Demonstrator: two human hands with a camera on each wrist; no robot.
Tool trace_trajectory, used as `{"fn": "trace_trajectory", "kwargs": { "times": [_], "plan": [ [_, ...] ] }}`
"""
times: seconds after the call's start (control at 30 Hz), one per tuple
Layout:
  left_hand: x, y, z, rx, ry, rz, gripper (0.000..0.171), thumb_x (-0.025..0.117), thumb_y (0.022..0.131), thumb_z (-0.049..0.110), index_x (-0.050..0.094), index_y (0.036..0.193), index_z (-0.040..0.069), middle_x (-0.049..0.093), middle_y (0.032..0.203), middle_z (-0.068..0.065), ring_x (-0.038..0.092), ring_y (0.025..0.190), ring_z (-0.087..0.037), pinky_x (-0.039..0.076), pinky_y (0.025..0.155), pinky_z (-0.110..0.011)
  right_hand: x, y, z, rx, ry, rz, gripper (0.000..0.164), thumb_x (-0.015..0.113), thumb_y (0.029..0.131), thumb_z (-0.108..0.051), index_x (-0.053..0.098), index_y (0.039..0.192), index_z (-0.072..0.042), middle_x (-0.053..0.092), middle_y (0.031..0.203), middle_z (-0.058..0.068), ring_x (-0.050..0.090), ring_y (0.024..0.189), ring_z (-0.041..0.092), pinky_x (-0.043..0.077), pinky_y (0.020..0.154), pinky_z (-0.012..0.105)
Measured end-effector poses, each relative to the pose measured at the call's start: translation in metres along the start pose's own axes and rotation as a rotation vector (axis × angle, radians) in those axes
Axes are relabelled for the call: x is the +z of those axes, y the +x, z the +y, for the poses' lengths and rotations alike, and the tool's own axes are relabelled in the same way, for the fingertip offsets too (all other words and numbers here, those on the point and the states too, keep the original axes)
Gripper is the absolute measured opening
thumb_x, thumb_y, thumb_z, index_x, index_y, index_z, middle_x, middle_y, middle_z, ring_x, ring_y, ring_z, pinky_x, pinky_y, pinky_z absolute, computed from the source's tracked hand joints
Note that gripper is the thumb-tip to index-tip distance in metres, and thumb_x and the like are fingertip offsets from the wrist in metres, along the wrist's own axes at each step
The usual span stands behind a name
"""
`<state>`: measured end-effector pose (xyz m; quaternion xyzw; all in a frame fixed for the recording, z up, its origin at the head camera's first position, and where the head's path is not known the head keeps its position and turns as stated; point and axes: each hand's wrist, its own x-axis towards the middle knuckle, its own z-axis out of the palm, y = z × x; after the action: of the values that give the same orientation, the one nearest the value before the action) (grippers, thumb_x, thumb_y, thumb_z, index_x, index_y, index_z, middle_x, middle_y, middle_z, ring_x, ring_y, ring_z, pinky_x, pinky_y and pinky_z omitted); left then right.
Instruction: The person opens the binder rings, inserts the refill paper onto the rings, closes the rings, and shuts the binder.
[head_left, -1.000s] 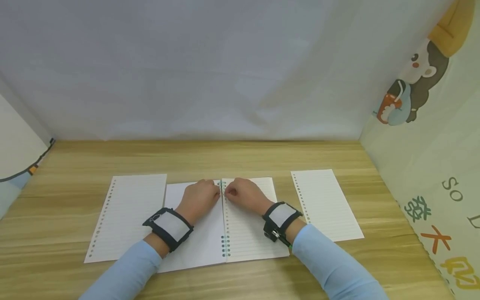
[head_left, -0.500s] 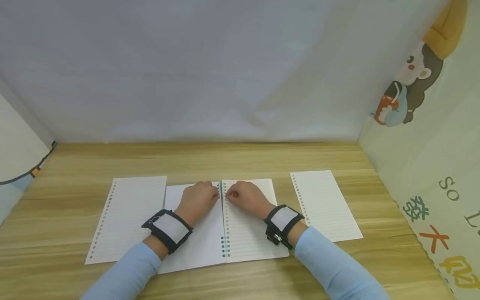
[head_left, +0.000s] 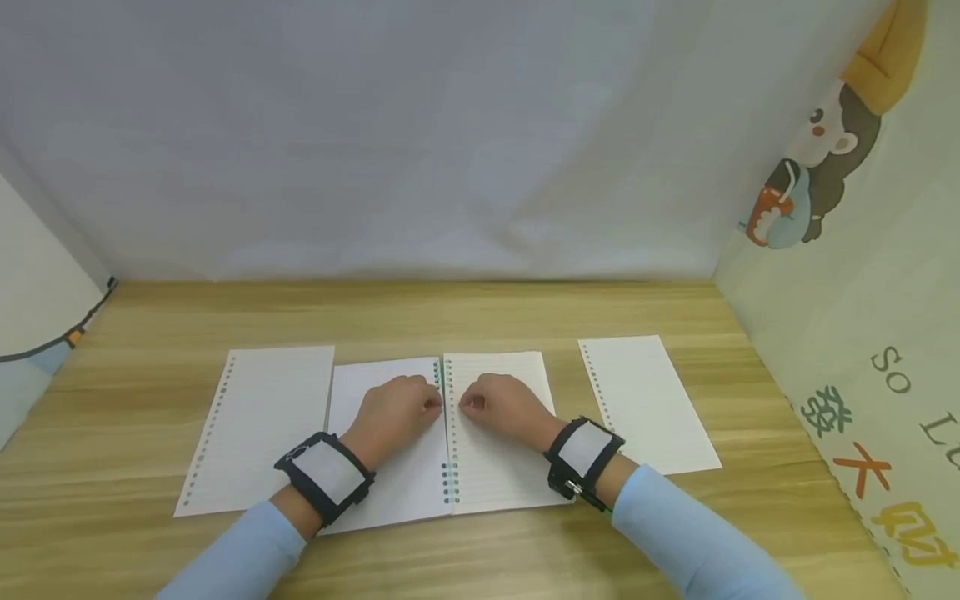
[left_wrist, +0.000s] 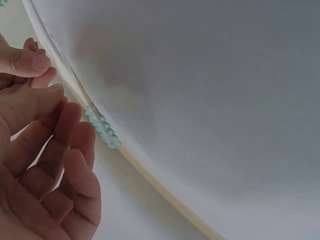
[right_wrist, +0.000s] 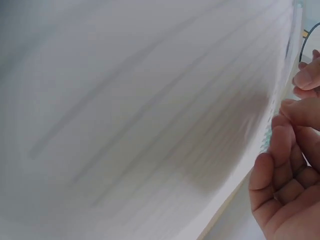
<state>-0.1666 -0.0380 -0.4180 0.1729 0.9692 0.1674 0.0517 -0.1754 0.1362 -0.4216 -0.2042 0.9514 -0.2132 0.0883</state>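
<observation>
A ring-bound notebook lies open on the table, with a plain left page (head_left: 390, 492) and a lined right page (head_left: 510, 475). Green binder rings (head_left: 450, 483) show along its spine, also as teal rings (left_wrist: 102, 129) in the left wrist view. My left hand (head_left: 395, 417) is just left of the spine, fingers curled and thumb tip against the index finger. Over the right page, close to its holes, my right hand (head_left: 510, 410) is curled the same way. Nothing shows between the fingers of either hand. A narrow gap separates the two hands.
One loose punched sheet (head_left: 262, 425) lies left of the notebook, close against it. Another loose sheet (head_left: 652, 408) lies to the right. The wooden table (head_left: 420, 312) meets a white backdrop behind and a printed cloth (head_left: 847, 333) on the right.
Both hands have come down the spine toward the person and slightly away from the rings at the top, where more green rings now show. The notebook and loose sheets stay put.
</observation>
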Motion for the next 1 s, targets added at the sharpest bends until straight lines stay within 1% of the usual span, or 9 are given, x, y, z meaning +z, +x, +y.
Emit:
{"fn": "trace_trajectory", "kwargs": {
  "times": [0.07, 0.13, 0.33, 0.5, 0.63, 0.7, 0.83, 1.0],
  "plan": [
    [0.001, -0.005, 0.001, 0.005, -0.016, -0.011, 0.013, 0.068, 0.085, 0.022, 0.073, 0.096, 0.016, 0.067, 0.084, 0.004, 0.061, 0.079, -0.012, 0.05, 0.068, -0.028, 0.0, -0.006, -0.002, -0.014, 0.007, -0.01, 0.015, 0.062, 0.089, -0.016, 0.072, 0.097, -0.01, 0.069, 0.089, 0.0, 0.059, 0.079, 0.01, 0.047, 0.074, 0.026],
    [0.001, -0.01, 0.003, 0.017, -0.036, -0.019, 0.012, 0.068, 0.085, 0.022, 0.073, 0.094, 0.017, 0.067, 0.085, 0.004, 0.06, 0.079, -0.011, 0.049, 0.069, -0.029, -0.001, -0.011, -0.005, -0.027, 0.012, -0.03, 0.015, 0.063, 0.088, -0.017, 0.072, 0.098, -0.01, 0.068, 0.089, 0.0, 0.057, 0.078, 0.009, 0.047, 0.073, 0.025],
    [0.002, -0.025, 0.01, 0.084, -0.07, -0.022, 0.008, 0.069, 0.084, 0.021, 0.073, 0.089, 0.017, 0.065, 0.081, 0.007, 0.056, 0.073, -0.008, 0.047, 0.064, -0.026, -0.001, -0.027, -0.011, -0.081, -0.011, -0.07, 0.015, 0.064, 0.088, -0.018, 0.072, 0.098, -0.011, 0.068, 0.09, -0.001, 0.058, 0.079, 0.008, 0.047, 0.073, 0.024],
    [0.005, -0.033, 0.014, 0.108, -0.075, -0.049, 0.007, 0.069, 0.083, 0.023, 0.073, 0.086, 0.018, 0.065, 0.079, 0.007, 0.057, 0.072, -0.007, 0.045, 0.062, -0.025, 0.003, -0.038, -0.013, -0.129, -0.009, -0.079, 0.014, 0.064, 0.087, -0.017, 0.073, 0.096, -0.012, 0.068, 0.09, -0.002, 0.06, 0.081, 0.007, 0.048, 0.074, 0.022],
    [0.008, -0.037, 0.014, 0.12, -0.078, -0.062, 0.009, 0.069, 0.083, 0.025, 0.073, 0.087, 0.018, 0.066, 0.08, 0.007, 0.059, 0.074, -0.008, 0.047, 0.064, -0.026, 0.006, -0.043, -0.015, -0.157, -0.014, -0.08, 0.013, 0.065, 0.087, -0.018, 0.073, 0.095, -0.012, 0.069, 0.09, -0.002, 0.061, 0.082, 0.007, 0.048, 0.074, 0.021],
    [0.01, -0.039, 0.013, 0.13, -0.072, -0.061, 0.009, 0.069, 0.083, 0.026, 0.073, 0.087, 0.019, 0.066, 0.08, 0.008, 0.061, 0.075, -0.008, 0.048, 0.064, -0.026, 0.006, -0.045, -0.016, -0.157, -0.023, -0.084, 0.013, 0.065, 0.087, -0.019, 0.073, 0.095, -0.013, 0.069, 0.09, -0.002, 0.062, 0.083, 0.007, 0.048, 0.074, 0.02],
    [0.012, -0.041, 0.013, 0.137, -0.066, -0.056, 0.01, 0.07, 0.082, 0.028, 0.073, 0.086, 0.02, 0.066, 0.078, 0.008, 0.06, 0.073, -0.007, 0.047, 0.063, -0.024, 0.007, -0.045, -0.016, -0.162, -0.044, -0.087, 0.013, 0.065, 0.087, -0.021, 0.073, 0.095, -0.013, 0.069, 0.09, -0.003, 0.061, 0.081, 0.006, 0.048, 0.072, 0.019],
    [0.013, -0.042, 0.014, 0.146, -0.058, -0.065, 0.009, 0.07, 0.082, 0.027, 0.073, 0.084, 0.018, 0.064, 0.076, 0.008, 0.059, 0.071, -0.007, 0.047, 0.063, -0.024, 0.008, -0.045, -0.018, -0.167, -0.06, -0.087, 0.014, 0.065, 0.087, -0.022, 0.073, 0.095, -0.014, 0.069, 0.089, -0.003, 0.061, 0.079, 0.005, 0.047, 0.071, 0.019]
  ]
}}
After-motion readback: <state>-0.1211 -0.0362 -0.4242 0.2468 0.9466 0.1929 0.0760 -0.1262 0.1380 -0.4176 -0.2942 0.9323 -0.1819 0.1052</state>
